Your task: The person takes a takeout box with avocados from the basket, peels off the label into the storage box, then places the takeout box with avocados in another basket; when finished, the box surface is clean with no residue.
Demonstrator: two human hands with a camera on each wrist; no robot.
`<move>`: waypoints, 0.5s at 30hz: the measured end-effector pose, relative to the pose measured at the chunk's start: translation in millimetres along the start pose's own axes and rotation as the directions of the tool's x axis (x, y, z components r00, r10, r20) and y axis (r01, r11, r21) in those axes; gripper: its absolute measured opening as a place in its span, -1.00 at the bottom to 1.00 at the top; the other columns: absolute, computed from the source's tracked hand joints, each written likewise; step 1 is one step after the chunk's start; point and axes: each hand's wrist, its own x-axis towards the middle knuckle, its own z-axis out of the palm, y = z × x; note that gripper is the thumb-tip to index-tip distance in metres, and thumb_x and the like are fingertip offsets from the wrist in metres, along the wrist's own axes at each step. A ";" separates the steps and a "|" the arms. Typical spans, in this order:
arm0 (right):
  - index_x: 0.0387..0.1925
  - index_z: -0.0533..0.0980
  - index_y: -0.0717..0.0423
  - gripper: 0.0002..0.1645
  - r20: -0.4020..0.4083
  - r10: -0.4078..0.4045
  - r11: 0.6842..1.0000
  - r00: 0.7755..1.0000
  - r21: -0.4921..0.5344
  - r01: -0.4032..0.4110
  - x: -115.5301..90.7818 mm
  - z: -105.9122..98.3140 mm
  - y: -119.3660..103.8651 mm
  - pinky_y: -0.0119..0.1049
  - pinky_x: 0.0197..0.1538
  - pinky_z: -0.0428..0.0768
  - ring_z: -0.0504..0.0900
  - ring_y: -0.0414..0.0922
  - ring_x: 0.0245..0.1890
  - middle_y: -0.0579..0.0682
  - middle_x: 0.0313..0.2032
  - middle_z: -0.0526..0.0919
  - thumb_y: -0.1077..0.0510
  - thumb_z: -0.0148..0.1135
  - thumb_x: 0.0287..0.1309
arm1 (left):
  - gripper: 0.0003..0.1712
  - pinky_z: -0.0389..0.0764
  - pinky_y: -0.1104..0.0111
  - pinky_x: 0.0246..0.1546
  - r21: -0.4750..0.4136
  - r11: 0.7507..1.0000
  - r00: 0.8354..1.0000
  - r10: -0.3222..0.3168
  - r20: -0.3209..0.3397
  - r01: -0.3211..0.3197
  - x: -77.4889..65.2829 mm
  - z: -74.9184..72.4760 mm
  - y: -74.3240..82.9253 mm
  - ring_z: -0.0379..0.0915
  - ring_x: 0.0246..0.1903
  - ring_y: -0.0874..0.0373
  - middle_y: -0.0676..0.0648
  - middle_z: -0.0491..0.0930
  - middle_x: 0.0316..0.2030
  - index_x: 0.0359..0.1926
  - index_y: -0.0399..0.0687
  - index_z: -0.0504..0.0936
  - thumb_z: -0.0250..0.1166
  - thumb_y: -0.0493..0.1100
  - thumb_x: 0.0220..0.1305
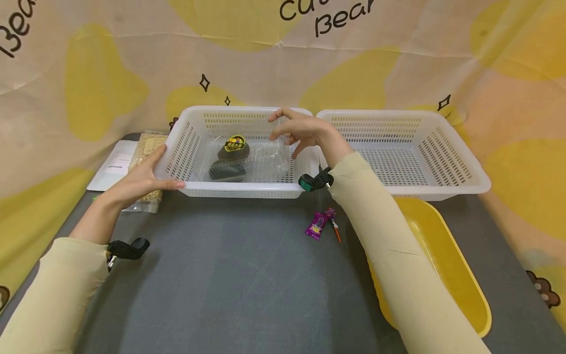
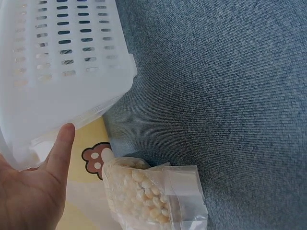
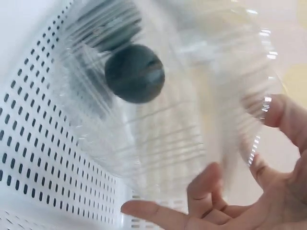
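Head view: left hand [image 1: 141, 183] rests flat-fingered on the near left corner of the left basket [image 1: 185, 142], steadying it, while the right hand [image 1: 300, 132] hovers with fingers spread over the clear box [image 1: 245, 160] lying in that basket. Left wrist view: palm and thumb press the basket wall [image 2: 53, 91], corn bag [image 2: 153, 196] just beside. Right wrist view is blurred, but the fingers [image 3: 206, 184] seem loose at the box's [image 3: 158, 110] edge, not gripping, so this looks like a placing step; next calls for lifting the hand clear.

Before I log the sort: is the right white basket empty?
Empty: the right white basket shows only its bare perforated floor in the head view.
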 end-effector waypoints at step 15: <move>0.36 0.20 -0.29 -0.27 -0.078 -0.027 0.987 0.997 0.155 0.038 -13.3 -1.2 0.6 -0.13 -0.29 0.67 0.11 -0.16 -0.53 -0.06 -0.12 0.38 0.18 0.13 0.19 | 0.35 0.05 -0.18 0.42 -0.012 1.000 1.000 -0.022 0.004 0.022 -0.5 0.7 0.8 0.12 0.38 -0.23 -0.28 -0.22 0.57 0.56 0.06 -0.49 0.42 -0.12 0.17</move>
